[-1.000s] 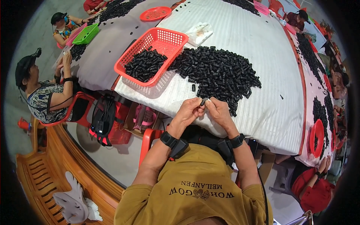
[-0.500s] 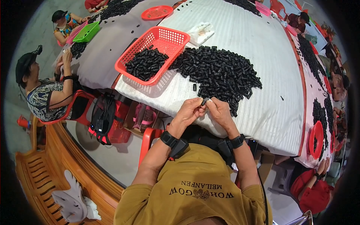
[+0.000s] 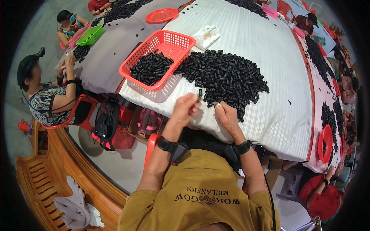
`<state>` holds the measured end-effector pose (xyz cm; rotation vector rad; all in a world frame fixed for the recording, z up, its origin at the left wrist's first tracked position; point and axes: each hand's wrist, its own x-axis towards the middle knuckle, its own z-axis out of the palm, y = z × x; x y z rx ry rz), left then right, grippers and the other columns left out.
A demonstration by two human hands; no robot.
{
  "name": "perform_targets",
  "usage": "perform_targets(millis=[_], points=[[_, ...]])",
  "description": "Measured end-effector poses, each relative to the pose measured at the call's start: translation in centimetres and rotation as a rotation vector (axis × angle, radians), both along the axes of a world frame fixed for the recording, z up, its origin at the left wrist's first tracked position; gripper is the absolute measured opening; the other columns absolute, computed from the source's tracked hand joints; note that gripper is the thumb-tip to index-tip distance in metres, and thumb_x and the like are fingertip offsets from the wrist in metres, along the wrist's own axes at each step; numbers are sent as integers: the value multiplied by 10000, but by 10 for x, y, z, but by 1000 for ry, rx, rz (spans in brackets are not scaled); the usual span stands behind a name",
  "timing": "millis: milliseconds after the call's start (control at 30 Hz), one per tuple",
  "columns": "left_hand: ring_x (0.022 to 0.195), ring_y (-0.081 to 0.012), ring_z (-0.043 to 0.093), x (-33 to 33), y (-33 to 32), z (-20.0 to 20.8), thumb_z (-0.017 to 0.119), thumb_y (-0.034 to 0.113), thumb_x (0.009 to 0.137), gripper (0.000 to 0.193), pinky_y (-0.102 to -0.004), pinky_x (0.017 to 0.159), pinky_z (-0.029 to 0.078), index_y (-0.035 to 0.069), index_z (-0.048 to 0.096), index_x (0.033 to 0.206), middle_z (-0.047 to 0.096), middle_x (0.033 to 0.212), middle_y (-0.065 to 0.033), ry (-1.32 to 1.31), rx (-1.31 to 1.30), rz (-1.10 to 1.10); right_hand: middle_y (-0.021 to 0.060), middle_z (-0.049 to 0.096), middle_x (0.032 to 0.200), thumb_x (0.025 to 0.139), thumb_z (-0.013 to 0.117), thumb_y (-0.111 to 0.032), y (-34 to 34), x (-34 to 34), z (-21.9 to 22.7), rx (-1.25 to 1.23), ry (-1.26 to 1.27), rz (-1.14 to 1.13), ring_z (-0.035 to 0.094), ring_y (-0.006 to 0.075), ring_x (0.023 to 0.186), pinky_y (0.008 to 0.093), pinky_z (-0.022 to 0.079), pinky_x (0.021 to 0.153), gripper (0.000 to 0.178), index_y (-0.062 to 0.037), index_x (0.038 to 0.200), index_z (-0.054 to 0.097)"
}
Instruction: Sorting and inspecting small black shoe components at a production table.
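Observation:
A heap of small black cylindrical pieces (image 3: 227, 79) lies on the white-covered table in front of me. My left hand (image 3: 185, 108) is at the heap's near left edge, its fingers curled and smeared by motion. Its fingertips come close to a lone black cylindrical piece (image 3: 200, 92); whether they touch it or hold anything, I cannot tell. At the near edge of the heap is my right hand (image 3: 226, 115), thumb and finger pinched together. Something small and pale shows at that pinch, too small to name.
A red plastic basket (image 3: 175, 42), partly filled with black pieces, stands left of the heap. Beyond are a crumpled white packet (image 3: 207, 36) and a red lid (image 3: 162, 15). A person (image 3: 58, 92) sits at the left; others work around. A wooden bench (image 3: 42, 173) stands lower left.
My hands were together over a small dark piece and have come apart. The left hand moved left and up toward the lone black piece; the right stayed nearly in place.

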<state>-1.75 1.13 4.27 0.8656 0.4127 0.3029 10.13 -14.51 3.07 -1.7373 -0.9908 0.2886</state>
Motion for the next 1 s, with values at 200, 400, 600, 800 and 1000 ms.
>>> perform_targets(millis=[200, 400, 600, 800, 1000], points=[[572, -69, 520, -7, 81, 62, 584, 155, 861, 170, -192, 506, 424, -9, 588, 909, 571, 690, -26, -31, 622, 714, 110, 471, 533, 884, 502, -241, -1, 0, -2, -21, 54, 25, 453, 156, 472, 302, 385, 477, 297, -5, 704, 484], [625, -87, 544, 4, 67, 42, 579, 95, 827, 107, -256, 546, 446, -5, 613, 847, 576, 688, -39, 126, 1169, 726, 107, 480, 528, 884, 501, -247, -1, 0, -3, 6, 33, 25, 457, 157, 466, 305, 388, 473, 290, -7, 721, 494], [687, -337, 589, 50, 10, -19, 615, 153, 776, 161, -398, 603, 455, -3, 575, 770, 600, 737, -178, 392, 1502, 385, 122, 535, 568, 884, 500, -260, -2, -2, 4, -14, 41, 21, 530, 200, 497, 319, 413, 497, 274, -14, 767, 535], [769, -352, 575, 56, 2, -25, 680, 127, 703, 241, -419, 649, 476, -24, 528, 814, 565, 815, -198, 468, 1699, 285, 132, 556, 591, 886, 500, -267, -3, -2, 4, -34, -38, 22, 546, 215, 514, 316, 421, 510, 278, -13, 782, 547], [718, -294, 576, 49, 7, -25, 681, 124, 715, 237, -380, 636, 480, -32, 534, 817, 570, 794, -172, 403, 1705, 306, 92, 539, 563, 888, 505, -276, -1, 1, 0, 12, -10, 33, 514, 176, 495, 308, 412, 499, 296, -13, 756, 537]])
